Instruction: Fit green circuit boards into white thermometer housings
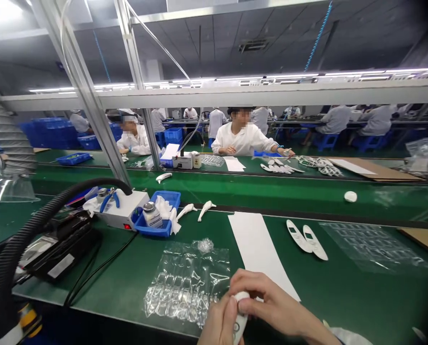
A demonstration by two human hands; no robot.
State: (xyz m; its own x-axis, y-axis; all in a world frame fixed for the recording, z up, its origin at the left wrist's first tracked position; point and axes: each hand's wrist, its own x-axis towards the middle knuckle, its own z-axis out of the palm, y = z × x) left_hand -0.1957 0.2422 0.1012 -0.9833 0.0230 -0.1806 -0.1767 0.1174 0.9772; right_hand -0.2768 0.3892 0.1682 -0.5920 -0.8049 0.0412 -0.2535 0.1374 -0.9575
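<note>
Both hands are closed on one white plastic housing [240, 322], elongated, with a rounded top end and small round markings or holes near its lower end. My left hand [218, 322] wraps it from the left, thumb along its face. From the right, my right hand [271, 301] presses its thumb and fingers on the upper end. Fingers hide part of the piece. Just left of the hands lies a clear plastic sheet with moulded pockets [181, 292]. Beyond them is white paper [260, 247]. Two oval white shells [300, 237] with rectangular windows lie farther right.
At left stand a white box unit [122, 211], a black hose [38, 230] and a blue tray [152, 229] with a bottle and tissues. Two white curved parts [206, 210] lie near the green belt [257, 189]. Another clear sheet [375, 247] is right. A co-worker [244, 136] sits opposite.
</note>
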